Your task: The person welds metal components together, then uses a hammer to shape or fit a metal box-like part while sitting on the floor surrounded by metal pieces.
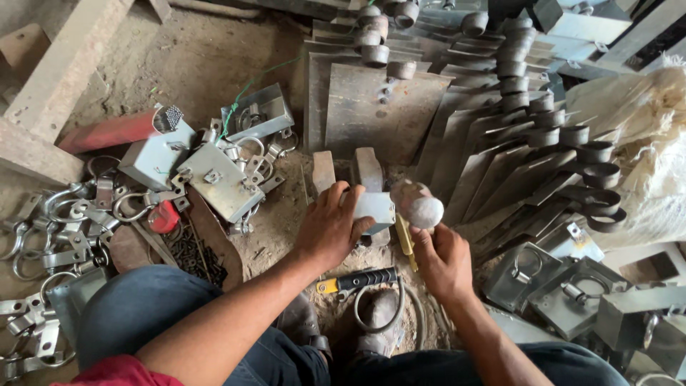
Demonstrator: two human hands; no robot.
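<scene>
My left hand [330, 227] presses down on a small grey metal box part [374, 207] that rests on two upright metal blocks [346, 169] set in the dirt floor. My right hand [443, 259] grips the yellow handle of a hammer [418, 207], whose worn round head hangs just right of the box part. A second tool with a black and yellow handle [357, 279] lies on the ground between my knees, below both hands.
Grey metal boxes and plates [218, 179] lie piled at left with several shackle loops [64, 214] and a tray of dark screws [196, 257]. Flat spade blades with round sockets [529, 136] are stacked behind and right. More grey boxes [572, 297] sit at lower right beside a white sack [654, 157].
</scene>
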